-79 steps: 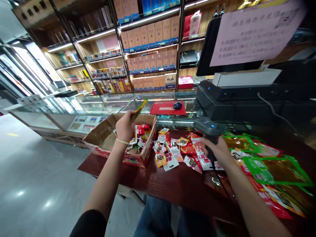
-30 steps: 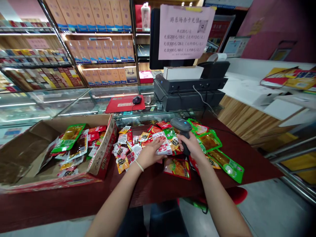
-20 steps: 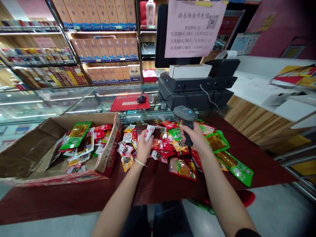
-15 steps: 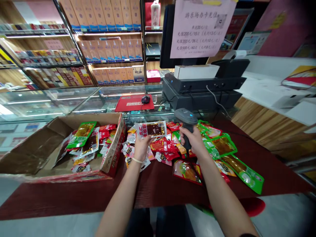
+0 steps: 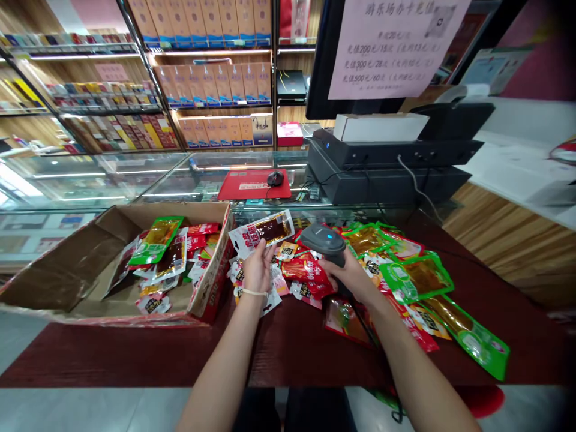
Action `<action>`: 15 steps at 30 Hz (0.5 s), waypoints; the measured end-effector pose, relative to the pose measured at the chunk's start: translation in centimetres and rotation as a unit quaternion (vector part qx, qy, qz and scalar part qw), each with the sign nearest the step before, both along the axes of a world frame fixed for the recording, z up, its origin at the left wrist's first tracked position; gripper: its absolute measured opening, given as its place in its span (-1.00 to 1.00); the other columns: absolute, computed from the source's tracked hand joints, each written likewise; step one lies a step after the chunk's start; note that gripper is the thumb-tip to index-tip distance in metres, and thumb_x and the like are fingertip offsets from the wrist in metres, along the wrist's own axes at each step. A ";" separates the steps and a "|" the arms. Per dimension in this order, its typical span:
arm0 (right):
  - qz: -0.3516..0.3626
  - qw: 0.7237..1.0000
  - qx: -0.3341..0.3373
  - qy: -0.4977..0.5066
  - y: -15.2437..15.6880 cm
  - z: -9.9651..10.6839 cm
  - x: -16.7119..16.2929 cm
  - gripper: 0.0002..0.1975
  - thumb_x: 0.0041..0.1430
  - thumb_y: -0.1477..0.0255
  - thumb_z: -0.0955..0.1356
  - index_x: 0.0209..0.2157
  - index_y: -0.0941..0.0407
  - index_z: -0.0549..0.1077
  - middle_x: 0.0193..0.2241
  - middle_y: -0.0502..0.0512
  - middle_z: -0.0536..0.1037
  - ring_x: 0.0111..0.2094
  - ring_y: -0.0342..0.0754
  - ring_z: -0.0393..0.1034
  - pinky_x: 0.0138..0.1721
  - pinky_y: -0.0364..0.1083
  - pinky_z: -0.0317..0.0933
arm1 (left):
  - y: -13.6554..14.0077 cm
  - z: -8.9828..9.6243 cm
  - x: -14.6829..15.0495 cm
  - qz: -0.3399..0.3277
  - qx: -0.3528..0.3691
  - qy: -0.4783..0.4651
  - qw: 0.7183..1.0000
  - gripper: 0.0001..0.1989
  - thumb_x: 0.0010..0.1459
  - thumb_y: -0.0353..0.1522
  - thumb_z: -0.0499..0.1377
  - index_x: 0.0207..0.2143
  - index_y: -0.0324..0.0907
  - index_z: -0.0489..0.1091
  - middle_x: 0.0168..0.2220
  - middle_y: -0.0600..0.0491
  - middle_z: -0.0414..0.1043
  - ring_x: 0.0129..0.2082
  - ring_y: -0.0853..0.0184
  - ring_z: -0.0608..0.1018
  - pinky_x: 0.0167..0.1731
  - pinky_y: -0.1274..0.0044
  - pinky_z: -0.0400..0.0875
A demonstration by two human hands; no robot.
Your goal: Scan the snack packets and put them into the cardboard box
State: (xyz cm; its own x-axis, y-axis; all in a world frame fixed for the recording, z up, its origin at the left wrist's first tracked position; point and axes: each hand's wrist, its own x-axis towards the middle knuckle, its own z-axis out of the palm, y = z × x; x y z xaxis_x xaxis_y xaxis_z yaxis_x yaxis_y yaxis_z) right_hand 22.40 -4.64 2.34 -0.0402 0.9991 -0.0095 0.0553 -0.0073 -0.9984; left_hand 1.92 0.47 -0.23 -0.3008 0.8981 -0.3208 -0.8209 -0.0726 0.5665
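Observation:
My left hand grips a white snack packet with a clear window showing dark brown food; the packet is tilted, its right end higher. In my right hand is a grey barcode scanner, its head turned left toward the packet. Beneath both hands lies a pile of small snack packets, among them a red packet and, to the right, a green packet. A long green packet lies near the front right. My right fingers partly hide the scanner's handle.
An open cardboard box holding several snack packets stands at the left. Behind are a red mouse pad with a black mouse, a monitor with a paper sign, and a black cash drawer. Stocked shelves line the back.
The packet in my left hand has tilted, its right end rising. The scanner has moved left and its head has swung toward the packet. The view has shifted slightly.

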 end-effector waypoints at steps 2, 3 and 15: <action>0.002 0.999 0.008 -0.038 0.0 -0.4 -0.1 -0.61 0.06 0.18 0.46 -0.18 0.02 0.29 -0.71 -0.21 0.31 -0.76 -0.18 0.15 -0.70 -0.17 0.05 | 0.0 -0.1 0.0 0.006 0.001 0.008 1.000 -0.89 0.04 -0.57 0.29 -0.50 -0.32 0.43 -0.52 0.11 0.48 -0.43 0.48 0.57 -0.05 0.40 0.56; 0.001 0.998 0.014 -0.058 0.1 -0.6 -0.1 -0.62 0.07 0.17 0.46 -0.19 0.03 0.31 -0.72 -0.20 0.31 -0.75 -0.17 0.15 -0.69 -0.17 0.06 | 0.0 -0.2 0.1 0.006 0.000 0.013 1.000 -0.88 0.04 -0.56 0.29 -0.51 -0.33 0.43 -0.52 0.11 0.47 -0.43 0.48 0.57 -0.04 0.40 0.56; -0.055 0.997 0.041 -0.025 -0.1 0.1 -0.4 -0.67 0.06 0.15 0.47 -0.35 0.03 0.32 -0.75 -0.15 0.31 -0.74 -0.15 0.15 -0.67 -0.14 0.09 | 0.2 -1.1 0.2 -0.002 0.010 0.062 0.998 -0.78 -0.05 -0.43 0.37 -0.52 -0.26 0.35 -0.54 0.17 0.38 -0.34 0.44 0.57 0.03 0.34 0.50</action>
State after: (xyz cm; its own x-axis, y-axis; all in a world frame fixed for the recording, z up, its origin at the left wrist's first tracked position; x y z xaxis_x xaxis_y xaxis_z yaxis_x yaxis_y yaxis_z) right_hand 21.98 -4.73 2.48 0.0685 0.9950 0.0723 0.1087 0.0646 -0.9920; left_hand 2.08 0.68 -1.31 -0.3340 0.9051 -0.2632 -0.7452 -0.0825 0.6618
